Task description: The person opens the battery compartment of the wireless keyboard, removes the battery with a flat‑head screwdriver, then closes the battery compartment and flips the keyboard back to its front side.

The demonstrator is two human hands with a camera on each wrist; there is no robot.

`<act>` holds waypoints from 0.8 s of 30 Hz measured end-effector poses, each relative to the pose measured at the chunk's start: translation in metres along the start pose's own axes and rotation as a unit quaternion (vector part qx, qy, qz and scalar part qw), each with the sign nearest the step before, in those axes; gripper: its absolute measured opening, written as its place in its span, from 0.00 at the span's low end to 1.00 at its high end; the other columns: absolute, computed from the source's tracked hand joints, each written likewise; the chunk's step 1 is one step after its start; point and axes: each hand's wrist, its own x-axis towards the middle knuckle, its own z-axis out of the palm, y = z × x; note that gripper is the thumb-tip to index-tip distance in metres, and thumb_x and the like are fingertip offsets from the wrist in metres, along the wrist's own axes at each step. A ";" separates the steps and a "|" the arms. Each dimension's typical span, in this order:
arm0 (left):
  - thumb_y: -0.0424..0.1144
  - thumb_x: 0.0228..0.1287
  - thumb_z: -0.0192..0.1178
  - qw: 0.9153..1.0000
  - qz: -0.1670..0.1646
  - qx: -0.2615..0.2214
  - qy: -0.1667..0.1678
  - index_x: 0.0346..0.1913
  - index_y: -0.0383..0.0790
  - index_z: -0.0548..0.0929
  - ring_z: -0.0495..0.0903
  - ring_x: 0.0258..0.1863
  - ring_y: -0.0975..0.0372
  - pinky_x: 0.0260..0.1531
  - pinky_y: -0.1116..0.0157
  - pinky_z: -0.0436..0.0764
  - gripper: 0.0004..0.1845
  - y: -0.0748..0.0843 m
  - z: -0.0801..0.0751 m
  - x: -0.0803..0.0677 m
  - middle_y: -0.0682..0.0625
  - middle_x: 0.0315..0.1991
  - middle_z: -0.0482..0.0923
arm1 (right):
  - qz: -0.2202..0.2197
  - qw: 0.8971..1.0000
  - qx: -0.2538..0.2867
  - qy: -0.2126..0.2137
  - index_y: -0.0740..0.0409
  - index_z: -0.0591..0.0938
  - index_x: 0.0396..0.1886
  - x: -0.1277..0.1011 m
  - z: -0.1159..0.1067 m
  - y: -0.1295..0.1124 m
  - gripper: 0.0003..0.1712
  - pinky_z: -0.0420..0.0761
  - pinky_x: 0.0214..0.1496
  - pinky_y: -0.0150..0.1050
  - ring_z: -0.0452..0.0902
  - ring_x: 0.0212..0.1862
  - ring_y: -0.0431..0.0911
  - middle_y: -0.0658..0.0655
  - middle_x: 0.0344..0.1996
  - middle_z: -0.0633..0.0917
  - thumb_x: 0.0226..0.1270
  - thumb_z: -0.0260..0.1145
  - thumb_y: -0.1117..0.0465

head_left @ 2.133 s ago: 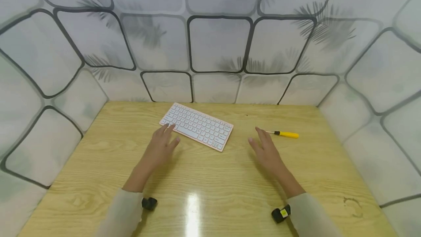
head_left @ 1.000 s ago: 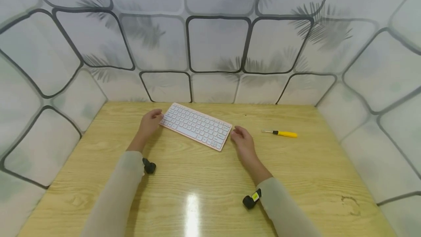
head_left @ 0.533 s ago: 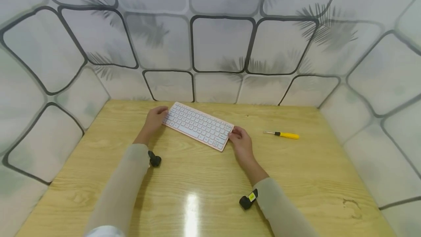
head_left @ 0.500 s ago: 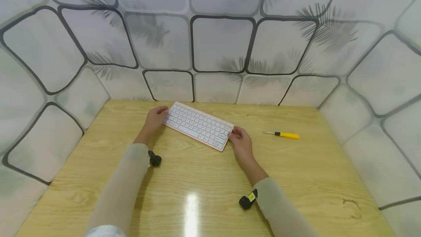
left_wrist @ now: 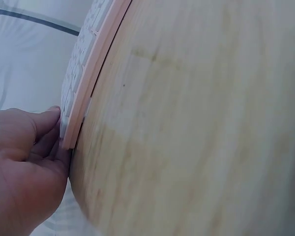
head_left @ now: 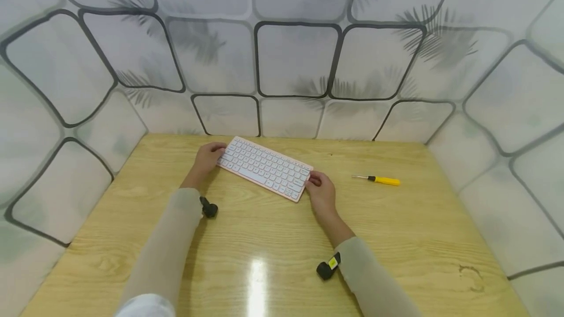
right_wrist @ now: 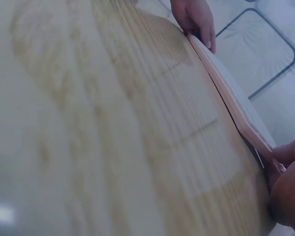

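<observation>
A small white keyboard [head_left: 265, 169] with a pink rim lies slanted on the wooden table [head_left: 273, 238]. My left hand [head_left: 208, 156] grips its left end, thumb on the keys and fingers curled under the edge, as the left wrist view shows at the keyboard [left_wrist: 88, 73] beside my left hand [left_wrist: 24, 157]. My right hand [head_left: 320, 191] grips the right end. In the right wrist view the keyboard [right_wrist: 236, 105] runs from my right hand [right_wrist: 285, 182] to my left hand [right_wrist: 196, 19].
A yellow-handled screwdriver [head_left: 381, 180] lies on the table to the right of the keyboard. Patterned white walls [head_left: 295, 57] close in the table at the back and on both sides.
Both hands moved from hovering over the table to the keyboard's two ends and closed on them. The keyboard and screwdriver have stayed in place.
</observation>
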 end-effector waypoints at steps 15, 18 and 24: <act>0.34 0.74 0.48 1.000 0.002 -0.002 0.003 0.58 0.36 0.78 0.73 0.57 0.51 0.56 0.55 0.71 0.16 0.000 0.002 0.001 0.40 0.60 0.74 | 0.006 1.000 -0.016 0.013 0.63 0.81 0.51 -0.001 0.002 -0.001 0.17 0.80 0.49 0.40 0.79 0.48 0.49 0.60 0.43 0.84 0.61 0.65 0.69; 0.34 0.73 0.48 1.000 0.002 -0.009 0.008 0.58 0.35 0.79 0.73 0.57 0.51 0.56 0.56 0.72 0.16 0.002 0.002 -0.001 0.39 0.60 0.74 | 0.006 1.000 -0.013 0.017 0.64 0.81 0.51 -0.002 0.002 -0.002 0.17 0.80 0.48 0.39 0.79 0.47 0.49 0.61 0.43 0.84 0.61 0.65 0.70; 0.33 0.73 0.48 1.000 -0.008 -0.018 0.010 0.57 0.35 0.79 0.73 0.56 0.52 0.54 0.58 0.74 0.16 0.004 0.002 -0.004 0.39 0.59 0.74 | 0.008 1.000 -0.001 0.012 0.66 0.81 0.52 -0.004 0.001 -0.005 0.18 0.81 0.47 0.38 0.79 0.47 0.50 0.63 0.44 0.83 0.61 0.64 0.72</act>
